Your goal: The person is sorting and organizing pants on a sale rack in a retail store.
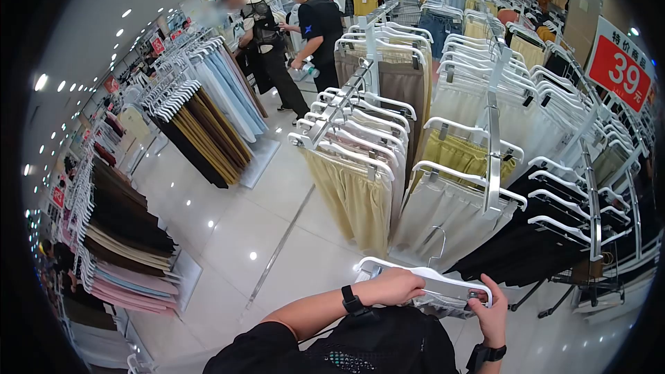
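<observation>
A white clip hanger (pixel 458 287) with a metal hook is held in front of my body, with a light grey-white garment (pixel 443 303) hanging from it. My left hand (pixel 398 286) is closed over the hanger's left half, its fingertips hidden at the garment's top edge. At the opposite end, my right hand (pixel 492 312) grips the hanger, thumb at the metal clip and fingers around the outer tip. Just beyond the hook hang white trousers (pixel 450 211) on a rack. Most of the held garment is hidden behind my hands and torso.
Close ahead are cream trousers (pixel 353 194), black garments (pixel 519 242) and a metal rack arm (pixel 493 145). A red price sign (pixel 621 73) stands at right. Racks of brown trousers (pixel 215 131) and pink garments (pixel 131 287) line the left. Two people (pixel 318 34) stand in the aisle.
</observation>
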Available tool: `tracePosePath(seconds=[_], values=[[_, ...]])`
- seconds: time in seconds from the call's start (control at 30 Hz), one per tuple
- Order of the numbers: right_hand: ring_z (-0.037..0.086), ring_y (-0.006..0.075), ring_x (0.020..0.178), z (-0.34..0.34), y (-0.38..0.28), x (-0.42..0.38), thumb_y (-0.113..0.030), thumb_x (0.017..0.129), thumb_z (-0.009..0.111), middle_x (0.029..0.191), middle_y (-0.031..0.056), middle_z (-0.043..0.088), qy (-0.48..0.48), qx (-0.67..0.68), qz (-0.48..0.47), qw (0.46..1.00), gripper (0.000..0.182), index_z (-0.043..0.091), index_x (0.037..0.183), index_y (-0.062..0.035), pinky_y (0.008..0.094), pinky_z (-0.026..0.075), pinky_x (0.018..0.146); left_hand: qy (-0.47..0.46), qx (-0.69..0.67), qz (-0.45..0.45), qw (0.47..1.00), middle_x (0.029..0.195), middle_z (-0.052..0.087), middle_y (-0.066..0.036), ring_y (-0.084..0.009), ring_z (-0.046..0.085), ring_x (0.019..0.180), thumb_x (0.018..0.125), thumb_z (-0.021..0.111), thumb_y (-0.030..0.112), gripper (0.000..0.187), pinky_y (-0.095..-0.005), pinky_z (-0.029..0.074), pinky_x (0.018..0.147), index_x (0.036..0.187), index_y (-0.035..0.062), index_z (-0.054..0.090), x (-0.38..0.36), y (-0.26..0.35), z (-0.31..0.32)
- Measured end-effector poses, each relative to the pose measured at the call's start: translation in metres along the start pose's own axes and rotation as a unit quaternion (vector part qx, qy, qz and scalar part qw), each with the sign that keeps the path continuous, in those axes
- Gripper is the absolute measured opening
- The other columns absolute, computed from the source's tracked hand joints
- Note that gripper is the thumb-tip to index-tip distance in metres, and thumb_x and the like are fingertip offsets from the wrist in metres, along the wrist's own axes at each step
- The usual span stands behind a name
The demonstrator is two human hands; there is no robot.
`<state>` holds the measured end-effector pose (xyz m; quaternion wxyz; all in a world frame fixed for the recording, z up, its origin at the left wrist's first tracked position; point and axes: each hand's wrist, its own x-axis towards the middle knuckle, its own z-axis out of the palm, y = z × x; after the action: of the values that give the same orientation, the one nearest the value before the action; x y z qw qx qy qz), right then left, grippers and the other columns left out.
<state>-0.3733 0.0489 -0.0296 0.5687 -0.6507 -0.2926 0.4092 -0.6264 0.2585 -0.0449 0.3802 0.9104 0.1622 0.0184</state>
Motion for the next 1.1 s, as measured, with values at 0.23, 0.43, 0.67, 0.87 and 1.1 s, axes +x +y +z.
tracePosePath(seconds=[0.23, 0.43, 0.67, 0.87, 1.1], values=[[0.078, 0.0176, 0.105, 0.008, -0.002, -0.002, 0.005, 0.09, 0.082, 0.118, 0.0147, 0.081, -0.028, 0.019, -0.008, 0.999, 0.059, 0.063, 0.146, 0.005, 0.0321, 0.063, 0.092, 0.005, 0.002, -0.001, 1.0, 0.088, 0.074, -0.022, -0.0462, 0.073, 0.089, 0.107, 0.07, 0.032, 0.029, -0.0574, 0.056, 0.08, 0.101, 0.0046, 0.075, 0.002, -0.01, 0.006], [0.08, 0.0195, 0.106, 0.02, 0.005, -0.001, 0.002, 0.096, 0.081, 0.117, 0.0125, 0.08, -0.02, 0.07, -0.044, 0.996, 0.046, 0.065, 0.139, 0.0021, 0.0311, 0.063, 0.092, -0.006, 0.004, 0.03, 1.0, 0.094, 0.075, -0.021, -0.0446, 0.074, 0.095, 0.101, 0.079, 0.036, 0.032, -0.0555, 0.056, 0.082, 0.104, 0.0048, 0.074, 0.013, 0.002, 0.01], [0.081, 0.0198, 0.106, 0.034, -0.001, 0.004, 0.006, 0.097, 0.079, 0.119, 0.0135, 0.08, -0.008, 0.067, -0.042, 0.997, 0.043, 0.066, 0.138, 0.0032, 0.0315, 0.063, 0.094, -0.016, -0.027, 0.085, 0.996, 0.1, 0.075, -0.022, -0.0458, 0.073, 0.1, 0.098, 0.083, 0.036, 0.035, -0.0554, 0.056, 0.084, 0.11, 0.0046, 0.074, 0.036, 0.008, 0.022], [0.08, 0.0182, 0.106, 0.036, -0.005, 0.005, 0.005, 0.097, 0.081, 0.118, 0.0136, 0.08, -0.011, 0.051, -0.068, 0.996, 0.043, 0.067, 0.138, 0.0039, 0.0306, 0.063, 0.093, -0.001, -0.059, 0.066, 0.996, 0.105, 0.076, -0.022, -0.046, 0.073, 0.101, 0.102, 0.078, 0.029, 0.029, -0.0551, 0.057, 0.085, 0.115, 0.0037, 0.073, 0.043, 0.014, 0.02], [0.077, 0.0135, 0.102, 0.04, -0.001, 0.004, 0.004, 0.096, 0.082, 0.116, 0.0123, 0.081, -0.011, 0.059, -0.067, 0.996, 0.044, 0.068, 0.137, 0.0041, 0.0273, 0.062, 0.088, 0.025, -0.056, 0.083, 0.995, 0.112, 0.077, -0.02, -0.0454, 0.074, 0.107, 0.103, 0.078, 0.027, 0.035, -0.0538, 0.058, 0.09, 0.128, 0.004, 0.07, 0.042, 0.017, 0.021]])
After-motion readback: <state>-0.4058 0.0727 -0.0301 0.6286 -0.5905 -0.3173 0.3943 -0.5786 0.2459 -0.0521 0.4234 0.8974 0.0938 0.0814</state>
